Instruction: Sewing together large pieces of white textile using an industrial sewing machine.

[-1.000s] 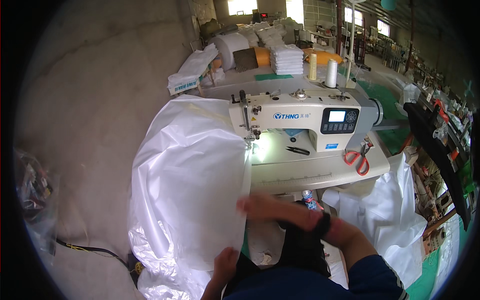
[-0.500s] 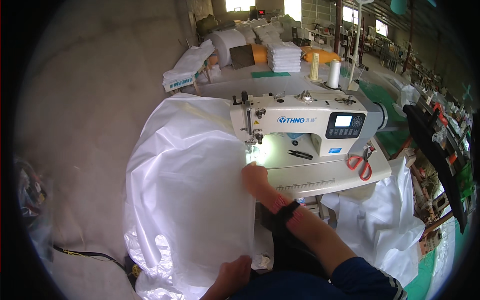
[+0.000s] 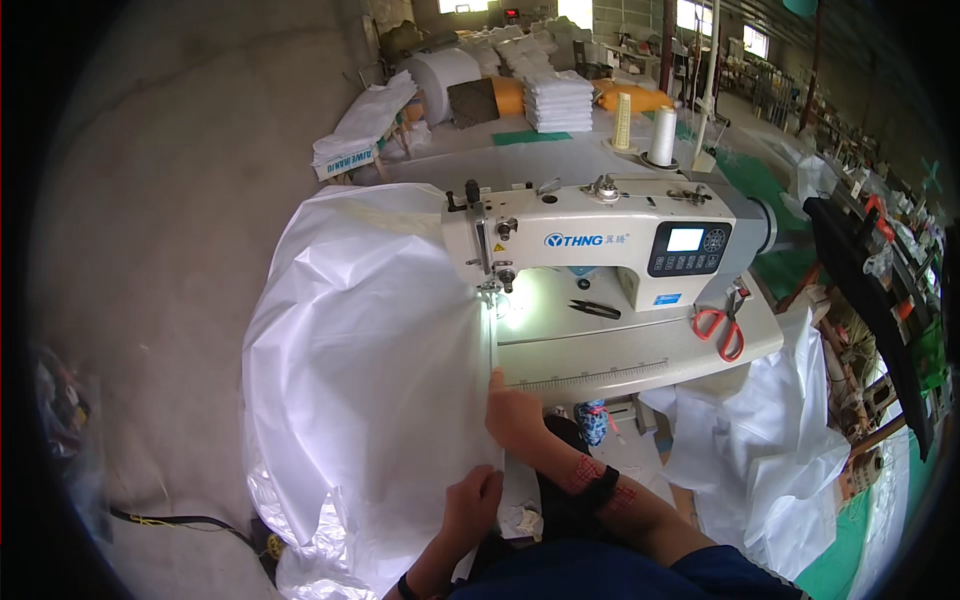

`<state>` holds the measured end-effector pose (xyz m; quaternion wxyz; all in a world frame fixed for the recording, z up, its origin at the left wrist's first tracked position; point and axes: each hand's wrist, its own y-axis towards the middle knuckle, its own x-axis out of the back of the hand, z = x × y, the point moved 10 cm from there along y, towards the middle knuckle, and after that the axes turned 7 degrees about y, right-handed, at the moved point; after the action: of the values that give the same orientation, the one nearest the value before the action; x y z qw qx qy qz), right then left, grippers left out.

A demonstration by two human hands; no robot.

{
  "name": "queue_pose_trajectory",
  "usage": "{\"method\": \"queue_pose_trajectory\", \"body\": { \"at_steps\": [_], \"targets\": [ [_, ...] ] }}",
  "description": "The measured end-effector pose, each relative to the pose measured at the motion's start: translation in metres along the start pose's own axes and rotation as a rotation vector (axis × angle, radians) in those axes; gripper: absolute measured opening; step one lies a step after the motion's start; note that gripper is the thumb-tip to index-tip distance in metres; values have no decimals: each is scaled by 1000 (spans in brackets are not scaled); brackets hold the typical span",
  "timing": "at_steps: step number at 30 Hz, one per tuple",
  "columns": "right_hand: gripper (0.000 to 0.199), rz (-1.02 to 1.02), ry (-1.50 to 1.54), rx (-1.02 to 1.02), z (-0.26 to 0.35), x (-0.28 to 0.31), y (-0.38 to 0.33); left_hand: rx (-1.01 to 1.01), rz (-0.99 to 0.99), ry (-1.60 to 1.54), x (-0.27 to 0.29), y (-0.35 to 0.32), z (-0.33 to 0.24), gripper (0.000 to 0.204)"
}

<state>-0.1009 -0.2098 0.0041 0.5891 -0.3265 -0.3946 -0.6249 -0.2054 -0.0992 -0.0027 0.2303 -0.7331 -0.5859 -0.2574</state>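
Right hand (image 3: 515,415) has lowered along the white sheet (image 3: 370,370), away from the sewing machine head (image 3: 580,225); left hand (image 3: 470,505) has risen. Finger grip, both hands: cannot be determined.

Blue lettering (image 3: 575,240) on sewing machine (image 3: 605,222) and white bundle (image 3: 370,120), scale (image 3: 590,376) on bed (image 3: 640,347)

Navy sleeve (image 3: 735,572), black wristband (image 3: 600,487)

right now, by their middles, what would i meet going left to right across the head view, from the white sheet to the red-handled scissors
White sheet → left hand → right hand → black thread snips → white thread cone → red-handled scissors
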Motion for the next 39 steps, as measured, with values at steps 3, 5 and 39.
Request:
{"method": "queue_pose_trajectory", "body": {
  "at_steps": [3, 5, 39],
  "targets": [
    [60, -4, 31, -20, -3, -2, 1, 100, 15, -115, -11, 18, 14, 22],
    [63, 10, 2, -45, -6, -3, 0, 63, -3, -278, -16, 33, 11, 22],
    [47, -21, -117, -26, -22, -5, 76, -109, -527, 992, 186, 175, 99, 60]
  ]
}}
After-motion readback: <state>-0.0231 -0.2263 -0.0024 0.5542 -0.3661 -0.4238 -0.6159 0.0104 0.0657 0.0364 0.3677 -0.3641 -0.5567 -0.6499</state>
